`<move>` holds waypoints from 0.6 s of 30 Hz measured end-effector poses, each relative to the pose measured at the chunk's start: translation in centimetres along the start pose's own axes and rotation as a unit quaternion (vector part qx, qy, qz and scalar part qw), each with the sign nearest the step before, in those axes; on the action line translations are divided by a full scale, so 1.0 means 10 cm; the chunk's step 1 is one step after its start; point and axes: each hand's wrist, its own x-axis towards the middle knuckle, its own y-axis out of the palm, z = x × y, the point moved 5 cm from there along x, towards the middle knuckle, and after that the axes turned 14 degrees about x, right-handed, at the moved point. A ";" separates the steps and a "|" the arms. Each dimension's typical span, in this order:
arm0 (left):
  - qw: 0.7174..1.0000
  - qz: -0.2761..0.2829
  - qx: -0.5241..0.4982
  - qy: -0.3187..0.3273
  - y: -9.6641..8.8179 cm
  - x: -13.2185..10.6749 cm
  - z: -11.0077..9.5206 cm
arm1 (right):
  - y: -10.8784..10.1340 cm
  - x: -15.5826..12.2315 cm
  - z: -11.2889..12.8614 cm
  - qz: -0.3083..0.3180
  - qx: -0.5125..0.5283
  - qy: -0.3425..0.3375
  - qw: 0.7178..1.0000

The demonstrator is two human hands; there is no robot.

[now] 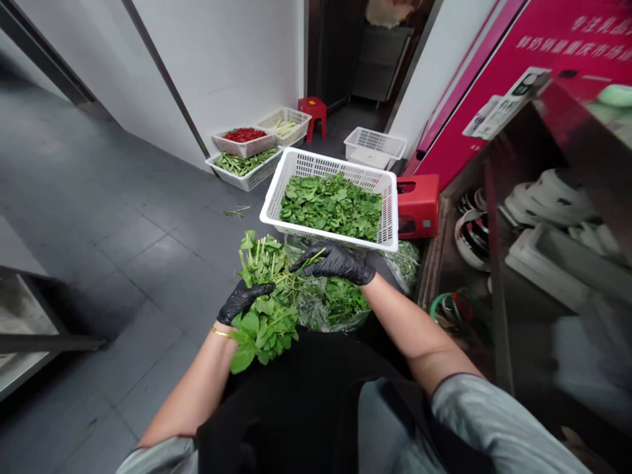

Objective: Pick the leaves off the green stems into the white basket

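My left hand (241,301), in a black glove, is closed around a bunch of leafy greens (261,326), its leaves hanging below the hand and cut stems showing above. My right hand (338,262), also gloved in black, pinches a short green stem (315,257) between thumb and fingers, just right of the bunch. Below both hands lies a clear plastic bag (318,317) with more greens (345,297) in it. Beyond my right hand, a white perforated basket (394,220) holds a layer of loose green leaves (330,203).
Baskets of red chillies (244,135), green beans (241,162) and pale vegetables (285,128) sit by the wall. A red stool (313,117) and another white basket (374,146) are farther back. Red plastic (419,205) adjoins the near basket. Metal shelving (498,276) stands close on my right.
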 end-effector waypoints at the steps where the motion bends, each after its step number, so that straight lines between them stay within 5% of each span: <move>1: 1.000 0.002 -0.007 -0.001 0.00 0.00 0.00 | -0.02 -0.01 0.01 0.008 -0.020 -0.004 1.000; 6: 1.000 0.015 -0.016 0.014 0.03 -0.05 -0.09 | -0.24 -0.17 0.11 -0.078 -0.070 -0.043 0.994; 9: 0.999 0.040 -0.034 -0.007 0.05 -0.09 -0.07 | -0.51 -0.37 0.18 -0.223 -0.009 -0.066 0.973; 12: 0.998 0.017 -0.057 0.010 0.04 -0.11 -0.03 | -0.72 -0.56 0.19 -0.368 0.041 -0.101 0.923; 15: 0.996 -0.053 -0.015 0.066 0.00 -0.10 -0.06 | -0.65 -0.52 0.15 -0.371 -0.011 -0.070 0.926; 18: 0.985 -0.105 0.078 0.111 -0.03 -0.09 -0.13 | -0.39 -0.35 0.22 -0.297 -0.187 -0.055 0.935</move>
